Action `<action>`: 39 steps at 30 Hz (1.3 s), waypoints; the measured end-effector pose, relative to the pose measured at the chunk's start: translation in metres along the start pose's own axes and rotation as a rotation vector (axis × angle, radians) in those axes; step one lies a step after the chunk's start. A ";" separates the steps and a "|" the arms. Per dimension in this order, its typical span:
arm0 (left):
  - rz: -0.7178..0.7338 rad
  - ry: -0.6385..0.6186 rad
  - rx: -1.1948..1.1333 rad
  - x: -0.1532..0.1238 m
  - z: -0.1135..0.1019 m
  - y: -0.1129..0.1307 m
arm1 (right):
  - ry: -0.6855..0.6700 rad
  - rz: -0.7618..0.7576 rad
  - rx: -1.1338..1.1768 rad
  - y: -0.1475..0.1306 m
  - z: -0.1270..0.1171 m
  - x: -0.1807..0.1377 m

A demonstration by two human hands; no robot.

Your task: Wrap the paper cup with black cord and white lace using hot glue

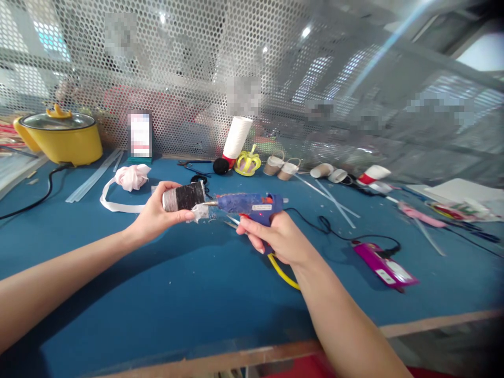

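Note:
My left hand [159, 212] is wrapped round a small cylinder [185, 197], tilted on its side and covered in black and pale grey windings. In my right hand [277, 233] is a blue hot glue gun [246, 205], with my fingers around its handle and trigger. Its metal nozzle points left and reaches the cylinder's right end, beside a crumpled whitish scrap [200, 211]; whether it touches is hard to tell. Just behind the left hand lies a bundle of pale pink ribbon [133, 177], its white tail running toward my wrist.
A yellow electric pot [73, 139] stands at the back left near a phone [140, 135] on a stand. Along the mesh screen are stacked paper cups [237, 134], a yellow-green woven basket [248, 164] and small cardboard buckets [273, 163]. A purple power strip [384, 265] lies right, with cables.

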State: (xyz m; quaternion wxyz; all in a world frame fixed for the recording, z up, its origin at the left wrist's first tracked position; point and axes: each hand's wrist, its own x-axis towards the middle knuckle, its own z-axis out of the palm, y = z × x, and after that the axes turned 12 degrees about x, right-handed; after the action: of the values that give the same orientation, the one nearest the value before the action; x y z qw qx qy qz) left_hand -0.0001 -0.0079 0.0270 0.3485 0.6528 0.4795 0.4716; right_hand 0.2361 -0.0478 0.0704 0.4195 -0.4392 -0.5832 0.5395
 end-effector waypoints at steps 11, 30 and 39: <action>-0.126 -0.136 -0.316 -0.005 0.006 0.002 | 0.490 0.046 -0.223 0.029 -0.062 0.054; -0.319 -0.201 -0.475 -0.009 0.008 0.009 | -0.079 -0.242 -0.429 0.008 0.014 0.049; -0.327 -0.287 -0.353 -0.016 0.012 0.013 | 0.000 -0.304 -0.182 0.015 0.048 0.028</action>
State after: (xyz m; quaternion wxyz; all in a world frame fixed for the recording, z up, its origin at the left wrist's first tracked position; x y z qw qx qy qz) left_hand 0.0142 -0.0273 0.0307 0.5924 0.5562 0.4348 0.3882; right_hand 0.1834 -0.0332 0.0531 0.4547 -0.3821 -0.6892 0.4151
